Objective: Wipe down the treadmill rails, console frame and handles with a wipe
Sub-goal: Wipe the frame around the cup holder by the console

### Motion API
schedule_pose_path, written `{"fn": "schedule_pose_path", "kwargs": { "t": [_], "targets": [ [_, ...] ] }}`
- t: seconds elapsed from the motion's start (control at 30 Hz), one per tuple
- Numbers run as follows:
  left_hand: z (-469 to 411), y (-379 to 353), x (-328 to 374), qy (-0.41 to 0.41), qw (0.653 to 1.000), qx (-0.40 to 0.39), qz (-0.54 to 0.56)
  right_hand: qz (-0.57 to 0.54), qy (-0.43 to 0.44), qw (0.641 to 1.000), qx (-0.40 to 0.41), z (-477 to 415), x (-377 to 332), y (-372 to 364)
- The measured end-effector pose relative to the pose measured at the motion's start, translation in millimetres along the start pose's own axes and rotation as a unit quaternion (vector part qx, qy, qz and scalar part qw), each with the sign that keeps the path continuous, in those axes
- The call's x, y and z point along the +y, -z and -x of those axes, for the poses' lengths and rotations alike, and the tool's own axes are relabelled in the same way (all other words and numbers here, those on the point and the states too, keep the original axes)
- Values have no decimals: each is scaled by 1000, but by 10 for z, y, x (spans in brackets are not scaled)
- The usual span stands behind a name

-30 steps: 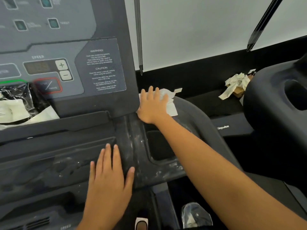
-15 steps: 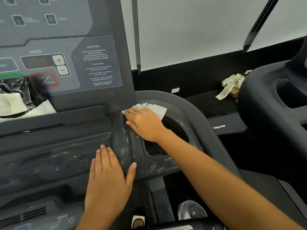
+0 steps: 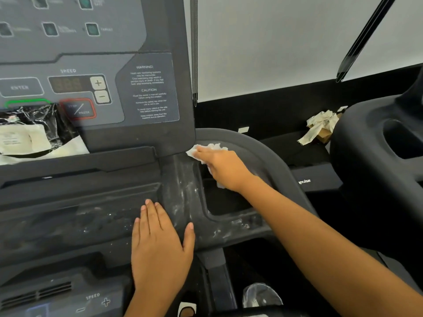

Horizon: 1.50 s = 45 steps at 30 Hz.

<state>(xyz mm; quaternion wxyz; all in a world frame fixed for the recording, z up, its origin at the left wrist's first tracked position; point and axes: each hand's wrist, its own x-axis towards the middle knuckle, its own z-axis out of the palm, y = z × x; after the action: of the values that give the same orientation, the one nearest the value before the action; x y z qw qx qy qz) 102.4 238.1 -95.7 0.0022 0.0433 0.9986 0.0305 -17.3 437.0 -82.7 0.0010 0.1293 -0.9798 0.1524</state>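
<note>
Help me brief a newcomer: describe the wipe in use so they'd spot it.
Find the grey console panel and drop to its lower right corner. There the right hand presses a crumpled white wipe on the dark frame. Unlike the yellowish paper wad farther right, it's under a hand.

Wipe [image 3: 212, 148]: white, crumpled, pressed onto the frame [image 3: 180, 197] at the console's lower right corner, mostly covered by the right hand [image 3: 225, 169]. Frame: dark grey plastic, streaked with whitish smears. Handle [image 3: 270, 154]: curved, dark, matte.
</note>
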Motion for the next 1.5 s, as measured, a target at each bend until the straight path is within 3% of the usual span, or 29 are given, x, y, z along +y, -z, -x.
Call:
{"fn": "schedule_pose_path", "kwargs": {
  "t": [0.17, 0.3, 0.5, 0.57, 0.67, 0.73, 0.8, 1.0, 1.07, 1.2, 1.4, 1.5],
  "targets": [
    [13, -21, -20, -8, 1000, 9, -5, -56, -73, 995, 33, 317, 166, 97],
    [5, -38, -14, -6, 1000, 12, -2, 5, -165, 985, 49, 650, 278, 155],
    [-2, -46, 16, 2, 1000, 12, 1, 19, -76, 996, 30, -28, -156, 38],
    [-11, -47, 28, 6, 1000, 19, 8, 18, -85, 996, 34, -116, -260, -20],
    [-46, -40, 65, 4, 999, 28, 19, -35, -185, 982, 12, 69, -107, 37],
    [-72, -37, 71, 4, 999, 24, 23, -61, -237, 966, 86, 301, 28, 58],
    [-95, -31, 79, 6, 999, 27, 25, -33, -257, 961, 96, 389, 34, 58],
    [-113, -21, 83, -1, 999, 23, 29, -2, -150, 987, 66, 36, -179, -18],
    [-130, -10, 79, -4, 999, 25, 33, -24, -161, 986, 43, 193, 2, 54],
    [-152, 45, 89, -7, 998, 3, 58, -55, -250, 958, 131, 525, 184, 83],
    [-144, 64, 102, -3, 998, 4, 68, -47, -134, 988, 62, -28, -174, 13],
    [-157, 51, 93, -2, 997, 14, 72, -89, -163, 981, 54, 138, -27, 89]
  ]
}}
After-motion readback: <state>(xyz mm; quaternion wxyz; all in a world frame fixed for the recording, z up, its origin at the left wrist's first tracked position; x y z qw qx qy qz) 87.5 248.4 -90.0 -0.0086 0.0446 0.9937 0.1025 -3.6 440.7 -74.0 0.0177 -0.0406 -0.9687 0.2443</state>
